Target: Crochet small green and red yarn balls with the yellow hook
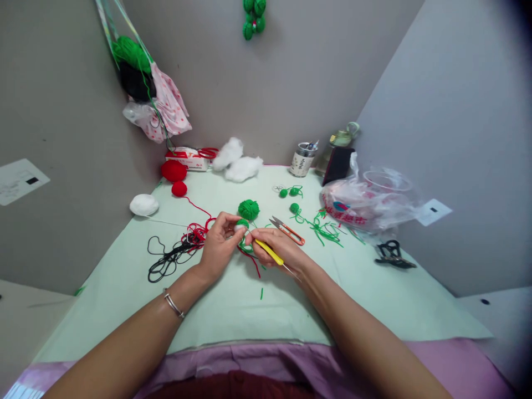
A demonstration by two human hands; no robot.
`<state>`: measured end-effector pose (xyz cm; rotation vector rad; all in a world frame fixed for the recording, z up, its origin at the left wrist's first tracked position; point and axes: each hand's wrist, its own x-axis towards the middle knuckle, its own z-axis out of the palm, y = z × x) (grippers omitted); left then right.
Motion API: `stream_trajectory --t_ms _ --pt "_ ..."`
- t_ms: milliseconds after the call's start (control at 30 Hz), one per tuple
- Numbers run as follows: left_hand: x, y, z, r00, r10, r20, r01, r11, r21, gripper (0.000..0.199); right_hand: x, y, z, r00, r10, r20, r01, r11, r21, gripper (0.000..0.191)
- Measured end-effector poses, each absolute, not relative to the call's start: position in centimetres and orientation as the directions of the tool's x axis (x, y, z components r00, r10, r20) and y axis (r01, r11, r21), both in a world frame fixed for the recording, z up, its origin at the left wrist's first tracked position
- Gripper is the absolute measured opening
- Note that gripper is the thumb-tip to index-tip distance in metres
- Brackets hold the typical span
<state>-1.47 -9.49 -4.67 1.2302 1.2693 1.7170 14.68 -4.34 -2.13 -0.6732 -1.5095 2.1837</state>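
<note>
Soft, diffuse light; edges stretched; upper right corner dark (lens vignetting).

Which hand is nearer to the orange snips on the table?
Right. The right hand, holding a yellow-handled tool, is close to the orange snips, which lie just beyond it; the left hand, pinching a green-and-white piece, is farther away, to their left.

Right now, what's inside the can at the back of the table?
Tips of a few slim, pen-like items stick up above the rim of the can. Its wall covers their lower parts and anything deeper inside.
</note>
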Motion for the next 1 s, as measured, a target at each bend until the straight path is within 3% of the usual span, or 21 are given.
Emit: stream_trajectory --t_ms 267,500,600,733,1000 --pt "-1.3 -9.5 -4.9 -0.326 0.907 0.266 -0.01 -0.285 0.959 0.023 14.7 -4.7 -1.0 -0.751 0.645 -0.14 -0.028 -0.243 -0.97 0.028" --pt "-1.4 -8.8 -4.3 -0.252 0.946 0.205 -0.088 -0.233 0.968 0.025 14.2 -6.4 -1.4 -0.619 0.785 0.025 0.043 0.066 -0.997 0.025" --pt "-1.3 -8.7 -4.1 -0.244 0.952 0.187 -0.107 -0.218 0.97 0.024 14.0 -7.0 -1.8 -0.591 0.804 0.062 0.067 0.126 -0.99 0.02" --pt "-0.9 -8.7 -4.1 -0.269 0.945 0.187 -0.107 -0.222 0.969 0.021 14.0 -7.0 -1.8 -0.63 0.776 0.032 0.054 0.084 -0.995 0.024" --pt "-1.1 -8.5 -3.8 -0.353 0.902 0.249 -0.048 -0.283 0.958 0.017 15.0 -4.4 -1.4 -0.856 0.51 -0.082 -0.06 -0.256 -0.965 0.034"
